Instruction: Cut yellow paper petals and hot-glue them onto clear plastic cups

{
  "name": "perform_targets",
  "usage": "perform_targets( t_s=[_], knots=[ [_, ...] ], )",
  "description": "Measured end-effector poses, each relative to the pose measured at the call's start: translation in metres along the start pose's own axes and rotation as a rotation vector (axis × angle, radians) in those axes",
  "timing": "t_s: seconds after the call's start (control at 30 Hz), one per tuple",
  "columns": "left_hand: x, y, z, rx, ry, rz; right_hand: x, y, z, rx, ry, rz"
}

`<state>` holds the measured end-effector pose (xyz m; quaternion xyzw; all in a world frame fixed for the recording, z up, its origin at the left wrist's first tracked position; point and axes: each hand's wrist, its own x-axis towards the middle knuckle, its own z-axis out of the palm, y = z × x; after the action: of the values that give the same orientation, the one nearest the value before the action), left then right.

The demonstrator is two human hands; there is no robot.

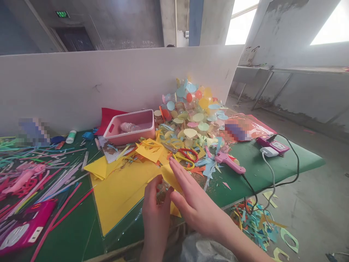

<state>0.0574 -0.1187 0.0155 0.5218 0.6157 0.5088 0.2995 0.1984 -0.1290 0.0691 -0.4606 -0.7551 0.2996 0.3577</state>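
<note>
My left hand [155, 207] and my right hand [197, 205] sit at the table's near edge with a piece of yellow paper [170, 178] between them. The left fingers curl up against its underside. My right fingers lie flat across it, and their grip is hard to judge. Beneath the hands spreads a large yellow paper sheet [120, 193]. Just beyond my right fingertips lie scissors with red and yellow handles [185, 158]. A pink glue gun [230, 162] rests further right, its black cord trailing off the table.
The green table [261, 174] holds a pink plastic tray [129, 127] and a heap of pastel paper discs [191, 109]. Coloured strips and a pink power strip [27, 225] lie left. A white partition [81, 87] stands behind. Paper scraps [259, 225] cover the floor at right.
</note>
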Motion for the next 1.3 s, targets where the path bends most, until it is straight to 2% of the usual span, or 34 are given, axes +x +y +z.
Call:
perform_targets(
  t_s=[0.13,0.27,0.43,0.53,0.67,0.77,0.8,0.87,0.93,1.07,1.2,1.3],
  knots=[
    [-0.001,0.002,0.000,0.008,-0.024,0.011,0.001,0.001,0.003,-0.042,-0.023,-0.051],
    [-0.001,-0.001,0.001,-0.072,-0.062,-0.001,0.004,0.002,0.005,-0.083,0.087,-0.017],
    [0.000,-0.002,0.003,-0.051,-0.025,-0.015,0.005,-0.001,0.006,-0.132,-0.016,-0.066],
    [0.001,-0.001,0.004,-0.124,-0.013,-0.028,0.004,-0.003,0.010,-0.175,0.059,-0.055],
    [0.002,0.001,0.007,-0.185,-0.019,0.018,0.006,0.001,0.016,-0.249,0.051,-0.100],
    [0.004,0.000,0.008,-0.187,-0.041,0.015,0.010,0.005,0.020,-0.321,0.185,-0.123],
    [0.005,-0.001,0.008,-0.176,-0.042,0.015,0.011,0.007,0.021,-0.334,0.187,-0.128],
    [0.007,-0.001,0.009,-0.171,-0.033,0.016,0.014,0.008,0.021,-0.340,0.112,-0.137],
    [0.009,-0.001,0.009,-0.186,-0.034,0.002,0.015,0.009,0.022,-0.332,0.062,-0.144],
    [0.013,0.001,0.012,-0.229,-0.015,-0.081,0.019,0.011,0.026,-0.328,0.167,-0.131],
    [0.017,-0.005,0.014,-0.347,0.018,-0.156,0.026,0.015,0.029,-0.334,0.164,-0.096],
    [0.018,-0.010,0.012,-0.367,-0.046,-0.132,0.031,0.019,0.026,-0.344,0.156,-0.132]
  ],
)
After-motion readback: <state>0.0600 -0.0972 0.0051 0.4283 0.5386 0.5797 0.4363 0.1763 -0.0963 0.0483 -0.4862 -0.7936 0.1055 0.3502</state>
